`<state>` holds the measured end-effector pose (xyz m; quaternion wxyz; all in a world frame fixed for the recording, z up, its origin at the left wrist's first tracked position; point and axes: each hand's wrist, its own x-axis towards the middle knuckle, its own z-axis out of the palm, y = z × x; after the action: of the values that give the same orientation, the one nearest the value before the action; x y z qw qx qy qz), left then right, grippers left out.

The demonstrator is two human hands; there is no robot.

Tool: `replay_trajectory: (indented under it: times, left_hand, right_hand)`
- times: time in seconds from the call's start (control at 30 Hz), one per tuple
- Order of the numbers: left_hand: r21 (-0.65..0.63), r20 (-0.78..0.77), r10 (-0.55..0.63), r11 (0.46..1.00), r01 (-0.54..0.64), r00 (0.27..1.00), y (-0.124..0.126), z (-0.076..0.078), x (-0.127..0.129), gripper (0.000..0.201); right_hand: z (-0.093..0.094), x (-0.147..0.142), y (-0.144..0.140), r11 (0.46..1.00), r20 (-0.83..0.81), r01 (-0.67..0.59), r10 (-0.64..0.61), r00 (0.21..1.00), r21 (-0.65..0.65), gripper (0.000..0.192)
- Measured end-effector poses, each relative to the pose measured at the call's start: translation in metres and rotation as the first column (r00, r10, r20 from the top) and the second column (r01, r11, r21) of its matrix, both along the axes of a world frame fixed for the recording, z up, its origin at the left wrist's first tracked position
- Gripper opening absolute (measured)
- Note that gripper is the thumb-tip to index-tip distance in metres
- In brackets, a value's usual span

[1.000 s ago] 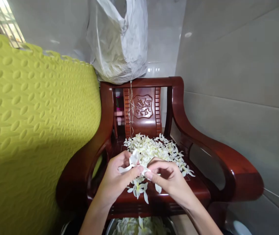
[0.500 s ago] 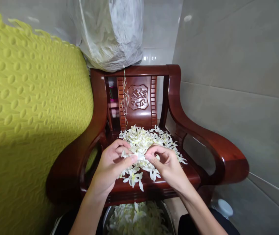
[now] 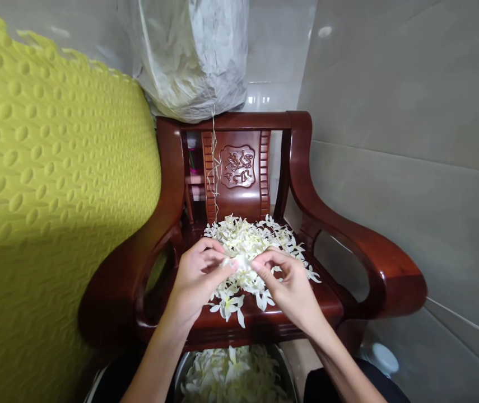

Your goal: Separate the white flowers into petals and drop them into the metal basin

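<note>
Change: both hands sit a little lower over the seat than half a second ago, and the view is nearly the same.
Left hand: left hand (image 3: 197, 274) curls inward, thumb and forefinger pinched on a white flower (image 3: 239, 262) at its left end.
Right hand: right hand (image 3: 287, 282) meets it from the other side, fingertips closed on the same flower's right end.
Grip: both are narrow pinches, the other fingers loosely bent; the two hands nearly touch at the flower.
Flower held: it hangs between the hands just above the pile, near the front middle of the seat.
Surface: a dark red polished wooden chair (image 3: 361, 252) with curved glossy armrests and a carved panel in its back.
Pile: loose white flowers (image 3: 250, 238) heaped over the seat, a few scattered at its front edge.
Below: a metal bowl (image 3: 286, 364) under the seat's front edge, filled with more white blossoms.
Room left: a yellow-green embossed mat (image 3: 50, 184) leans against the chair's left arm.
Room behind: a pale crumpled plastic bag (image 3: 193, 61) rests on the chair's top rail, thin strings hanging from it.
Room right: a grey tiled wall (image 3: 411, 112), glossy, close beside the right armrest.
</note>
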<state>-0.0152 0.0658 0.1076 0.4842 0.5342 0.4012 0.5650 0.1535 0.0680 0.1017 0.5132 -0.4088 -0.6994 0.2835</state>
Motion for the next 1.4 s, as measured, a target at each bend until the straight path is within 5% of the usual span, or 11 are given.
replay_trajectory:
  times: [0.1,0.4,0.57,0.77,0.93,1.1,1.27,1.4]
  left_hand:
    - [0.016,0.000,-0.020,1.000,0.020,1.000,0.000,-0.001,0.002,0.022]
    - [-0.098,0.309,0.149,0.987,-0.124,0.939,0.004,-0.009,0.011,0.041]
    - [-0.146,0.332,0.085,0.989,-0.038,0.940,0.003,-0.010,0.019,0.044]
    - [0.065,0.017,0.242,0.968,-0.243,0.970,0.007,-0.003,0.004,0.020]
    - [0.065,-0.257,0.093,0.995,-0.079,0.962,0.005,0.005,-0.016,0.016]
    - [0.081,-0.308,0.030,0.997,-0.005,0.951,-0.002,0.011,-0.010,0.012]
    - [0.039,-0.381,-0.045,0.997,0.065,0.924,-0.001,0.007,-0.010,0.012]
    - [0.133,-0.449,0.093,0.990,-0.037,0.889,0.001,0.003,-0.010,0.016]
  right_hand:
    - [-0.006,-0.002,0.003,0.997,-0.070,0.075,-0.076,0.995,-0.010,0.017]
    - [-0.017,-0.030,-0.002,0.919,-0.291,-0.333,0.265,0.919,-0.213,0.025]
    - [-0.017,-0.038,-0.003,0.949,-0.247,-0.286,0.248,0.937,-0.129,0.019]
    - [-0.012,-0.021,-0.004,0.991,-0.056,-0.107,0.103,0.993,-0.080,0.027]
    - [-0.009,-0.006,-0.008,0.992,0.029,-0.077,0.080,0.996,-0.097,0.024]
    - [-0.007,-0.003,-0.005,0.986,-0.042,-0.151,0.148,0.988,-0.067,0.016]
    - [-0.007,-0.002,0.002,0.993,-0.128,-0.097,0.087,0.988,-0.071,0.017]
    - [-0.006,0.000,0.003,0.987,-0.106,-0.109,0.096,0.990,-0.122,0.022]
